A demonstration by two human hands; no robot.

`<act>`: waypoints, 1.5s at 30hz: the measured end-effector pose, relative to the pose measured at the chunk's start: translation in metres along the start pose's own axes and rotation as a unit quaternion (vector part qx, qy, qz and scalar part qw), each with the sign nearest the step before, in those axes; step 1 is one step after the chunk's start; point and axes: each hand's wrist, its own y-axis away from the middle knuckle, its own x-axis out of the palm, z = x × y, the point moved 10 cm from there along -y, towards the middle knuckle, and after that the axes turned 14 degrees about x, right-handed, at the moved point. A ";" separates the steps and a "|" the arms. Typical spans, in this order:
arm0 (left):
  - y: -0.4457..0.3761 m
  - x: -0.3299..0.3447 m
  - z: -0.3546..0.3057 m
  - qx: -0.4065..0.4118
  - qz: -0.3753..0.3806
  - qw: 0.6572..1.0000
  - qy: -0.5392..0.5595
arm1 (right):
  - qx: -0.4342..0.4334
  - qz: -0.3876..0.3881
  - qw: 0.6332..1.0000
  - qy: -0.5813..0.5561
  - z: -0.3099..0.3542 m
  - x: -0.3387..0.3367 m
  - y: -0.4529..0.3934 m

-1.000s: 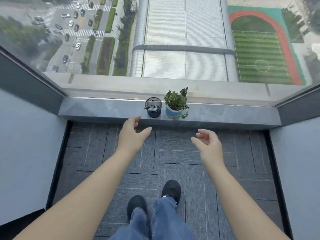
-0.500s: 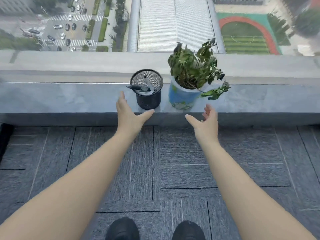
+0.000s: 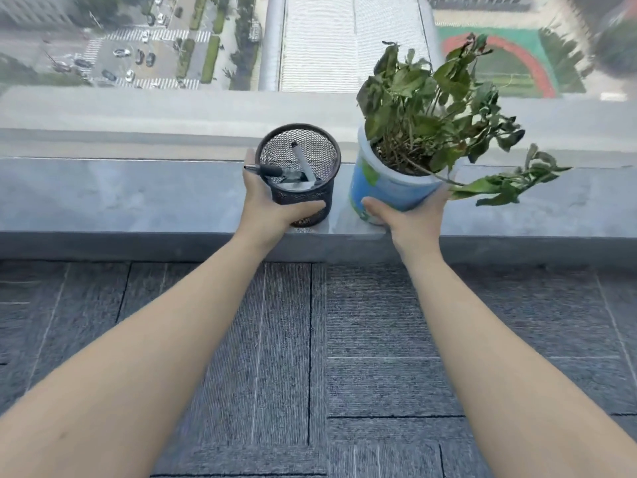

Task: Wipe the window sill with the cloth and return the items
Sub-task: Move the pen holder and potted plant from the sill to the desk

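A black mesh pen holder with pens inside stands on the grey window sill. My left hand wraps around it from the left, thumb across its front. Beside it on the right is a blue and white plant pot with a leafy green plant. My right hand grips the pot from the front and right side. The pot looks tilted or slightly raised at the sill's front edge. No cloth is in view.
The sill runs the full width under a large window pane that looks down on a street and a sports field. Grey carpet tiles cover the floor below my arms.
I have moved closer to the sill. Both hands, open and short of the items before, have closed around them: left on the pen holder, right on the plant pot.
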 end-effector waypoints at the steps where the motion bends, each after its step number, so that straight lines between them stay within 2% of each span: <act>1: -0.002 0.001 0.001 0.006 0.007 1.000 -0.009 | -0.005 -0.008 1.000 -0.002 0.001 -0.001 -0.001; 7: -0.008 -0.002 0.000 0.032 0.001 0.998 -0.062 | -0.022 -0.041 0.999 0.019 0.001 -0.004 -0.003; 12: -0.002 -0.011 -0.012 0.050 -0.037 0.995 -0.084 | -0.035 -0.052 0.998 0.033 0.004 -0.003 0.000; 18: -0.001 -0.014 -0.012 0.048 -0.043 0.995 -0.071 | -0.026 -0.013 0.999 0.022 -0.002 0.003 -0.004; 25: -0.002 -0.020 -0.012 0.055 -0.041 0.995 -0.075 | -0.014 -0.009 0.999 -0.034 -0.014 0.005 -0.017; 32: 0.006 -0.027 -0.030 0.054 -0.057 0.995 -0.063 | -0.053 -0.012 0.998 -0.037 0.007 -0.002 -0.001; 37: 0.041 -0.042 -0.088 0.034 -0.060 0.995 -0.068 | -0.065 -0.010 0.997 -0.038 0.064 -0.015 0.050; 45: 0.100 -0.097 -0.272 0.000 -0.080 0.996 -0.046 | -0.037 0.054 0.997 -0.038 0.235 -0.026 0.167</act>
